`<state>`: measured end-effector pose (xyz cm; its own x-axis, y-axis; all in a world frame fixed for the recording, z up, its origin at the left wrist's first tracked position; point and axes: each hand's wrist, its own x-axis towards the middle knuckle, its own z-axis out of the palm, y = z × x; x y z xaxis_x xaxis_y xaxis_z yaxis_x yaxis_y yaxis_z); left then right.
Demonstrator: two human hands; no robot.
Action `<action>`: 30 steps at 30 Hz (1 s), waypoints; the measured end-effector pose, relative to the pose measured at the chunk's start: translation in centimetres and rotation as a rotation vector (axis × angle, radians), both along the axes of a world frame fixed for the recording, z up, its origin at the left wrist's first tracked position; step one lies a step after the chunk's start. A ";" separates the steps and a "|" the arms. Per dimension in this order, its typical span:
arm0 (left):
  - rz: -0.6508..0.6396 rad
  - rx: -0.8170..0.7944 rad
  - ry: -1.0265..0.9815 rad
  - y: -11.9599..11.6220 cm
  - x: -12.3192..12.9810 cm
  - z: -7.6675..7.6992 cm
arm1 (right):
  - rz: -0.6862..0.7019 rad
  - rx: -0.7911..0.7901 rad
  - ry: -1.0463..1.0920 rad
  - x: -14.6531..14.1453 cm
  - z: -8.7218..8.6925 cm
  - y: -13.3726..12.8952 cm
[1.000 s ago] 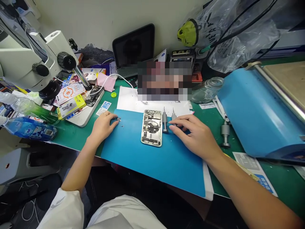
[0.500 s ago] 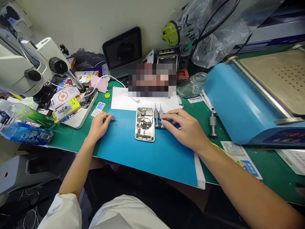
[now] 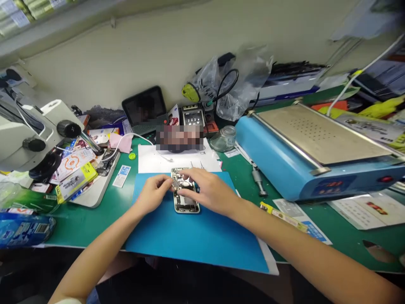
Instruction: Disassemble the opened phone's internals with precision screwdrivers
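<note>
An opened smartphone lies on a blue mat, its inner parts and boards showing. My left hand is at the phone's left edge, thumb and fingertips pinched together on a small metal part whose kind I cannot make out. Over the phone's upper right side reaches my right hand. Its thumb and forefinger are apart, with nothing visible between them, and it covers part of the phone. Just beyond that hand, thin screwdriver tips stick out; their handles are mostly hidden.
To the right sits a blue machine with a perforated metal plate. Another screwdriver lies beside it. A microscope, boxes and a blue pack crowd the left. A glass jar and a dark-screened device stand behind.
My left hand has moved right to the phone with the small part. My right hand has moved left from beside the screwdrivers to over the phone. The camera view has tilted up and turned right.
</note>
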<state>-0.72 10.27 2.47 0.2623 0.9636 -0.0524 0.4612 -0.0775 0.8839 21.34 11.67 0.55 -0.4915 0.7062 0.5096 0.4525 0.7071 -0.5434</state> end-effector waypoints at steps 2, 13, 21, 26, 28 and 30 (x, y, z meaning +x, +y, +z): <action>0.009 -0.007 -0.039 0.0 0.5 -0.3 | -0.039 -0.003 0.036 -0.9 -0.4 0.1; 0.040 -0.057 -0.176 -1.1 0.9 -1.1 | -0.017 0.096 0.128 -1.4 -1.5 -0.4; 0.056 -0.067 -0.243 -1.3 1.2 -2.1 | -0.040 0.124 0.149 -2.3 -2.1 -0.5; 0.040 -0.074 -0.268 -1.4 1.2 -2.3 | -0.050 0.149 0.176 -2.6 -2.3 -0.9; 0.031 -0.065 -0.253 -1.5 1.2 -2.2 | -0.037 0.144 0.181 -2.6 -2.3 -1.0; 0.022 -0.044 -0.221 -1.6 1.1 -1.9 | -0.023 0.147 0.184 -2.5 -2.0 -1.0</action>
<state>0.40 8.65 0.55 0.2509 0.9673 -0.0377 0.2568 -0.0290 0.9660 18.83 10.69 -1.45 -0.3655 0.6280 0.6870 0.3722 0.7751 -0.5105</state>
